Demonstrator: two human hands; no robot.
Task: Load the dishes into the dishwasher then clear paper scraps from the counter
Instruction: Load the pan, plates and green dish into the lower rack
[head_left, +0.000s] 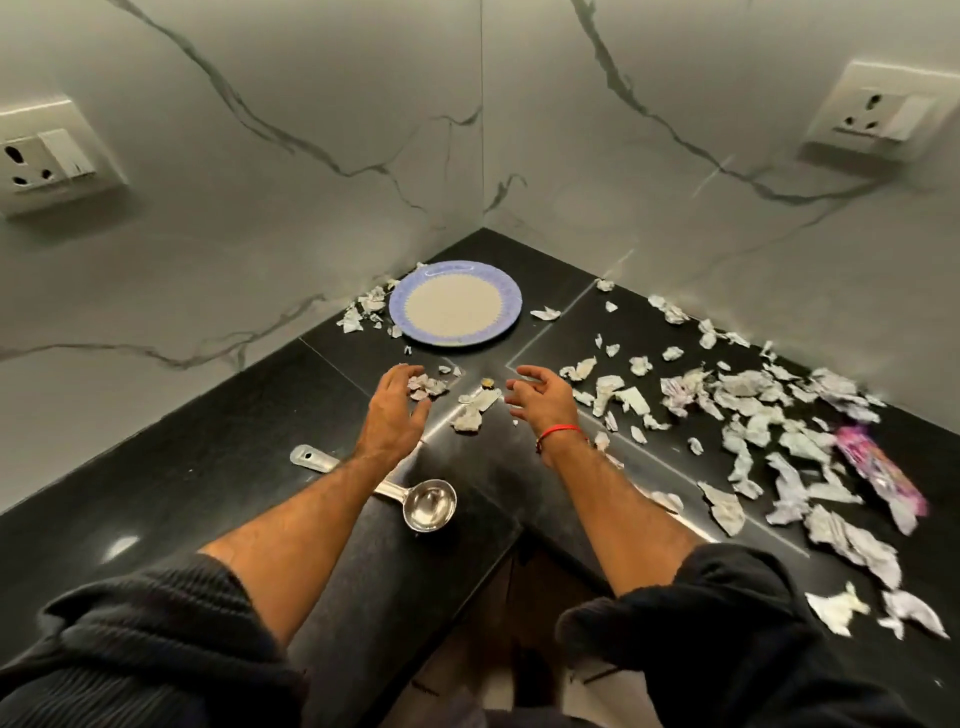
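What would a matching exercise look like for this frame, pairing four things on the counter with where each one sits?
Things:
1. plate
2. ladle
3. pink wrapper
4. left hand

Places:
A. far right, among the paper scraps
B. back corner, by the marble walls
C. reaching over the counter, fingers relaxed, holding nothing
D. near the front edge, partly under the left forearm

Pairs: 1-B, 2-D, 3-A, 4-C

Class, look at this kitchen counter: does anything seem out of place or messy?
Yes. Torn paper scraps litter the black counter, thickest on the right. A plate and steel ladle sit among them, and a pink wrapper lies at the right.
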